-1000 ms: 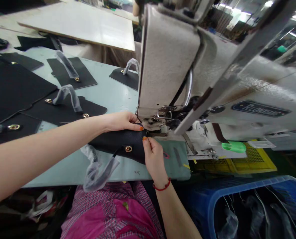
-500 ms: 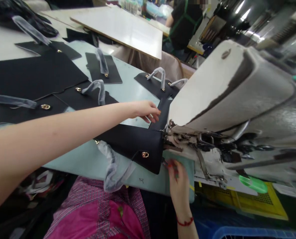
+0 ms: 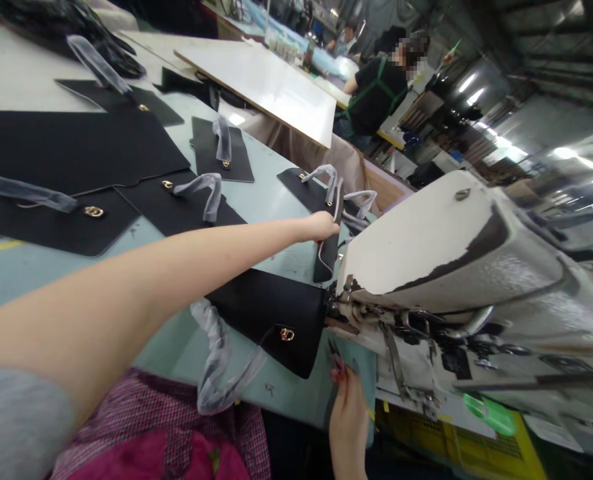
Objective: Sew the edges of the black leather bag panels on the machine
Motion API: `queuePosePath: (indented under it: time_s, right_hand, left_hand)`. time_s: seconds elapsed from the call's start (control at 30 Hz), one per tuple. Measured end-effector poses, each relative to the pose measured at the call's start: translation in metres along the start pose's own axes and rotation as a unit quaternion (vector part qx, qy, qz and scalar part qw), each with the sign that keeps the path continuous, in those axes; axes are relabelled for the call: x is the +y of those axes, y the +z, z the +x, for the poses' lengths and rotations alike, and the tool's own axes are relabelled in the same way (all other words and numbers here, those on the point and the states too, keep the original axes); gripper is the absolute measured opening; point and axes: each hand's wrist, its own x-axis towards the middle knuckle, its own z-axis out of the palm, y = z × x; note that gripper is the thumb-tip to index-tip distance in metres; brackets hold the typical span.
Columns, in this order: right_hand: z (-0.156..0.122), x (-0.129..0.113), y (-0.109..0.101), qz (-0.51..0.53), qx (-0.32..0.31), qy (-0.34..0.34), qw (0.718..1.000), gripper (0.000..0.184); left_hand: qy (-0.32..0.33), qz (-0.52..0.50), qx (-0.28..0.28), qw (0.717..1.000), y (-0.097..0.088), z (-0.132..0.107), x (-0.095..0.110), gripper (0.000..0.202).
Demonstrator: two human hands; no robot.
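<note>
My left hand [image 3: 322, 227] reaches across the table with its fingers closed on a black bag panel [image 3: 329, 257], whose edge is lifted beside the sewing machine head [image 3: 416, 233]. Below my left forearm lies another black panel with a gold clasp [image 3: 287, 335], its right edge at the machine's needle area. That panel's handle [image 3: 214, 360] is wrapped in clear plastic and hangs toward me. Right of this panel, my right hand [image 3: 347, 400] holds small thread snips [image 3: 334, 353], blades pointing away from me; they are slightly blurred.
More black panels [image 3: 76, 143] with plastic-wrapped handles are spread over the pale blue table [image 3: 271, 200]. A white board [image 3: 271, 83] lies behind. Beyond it a person [image 3: 379, 93] in dark clothes works. A yellow crate [image 3: 426, 440] stands below the machine.
My left hand has moved slightly away and to the right, closing on the far panel, which is now lifted. My right hand stays by the near panel with the snips. The view has shifted.
</note>
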Motion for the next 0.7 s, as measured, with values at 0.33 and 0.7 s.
queuePosePath:
  time_s: [0.33, 0.7]
  right_hand:
    - [0.057, -0.134, -0.048, 0.153, -0.075, 0.034, 0.985, 0.029]
    - [0.043, -0.123, -0.049, 0.138, -0.091, 0.03, 0.986, 0.034]
  left_hand:
    - [0.321, 0.064, 0.351, 0.877, -0.063, -0.095, -0.021, 0.027]
    - [0.3, 0.076, 0.262, 0.914, -0.054, -0.054, 0.017, 0.029]
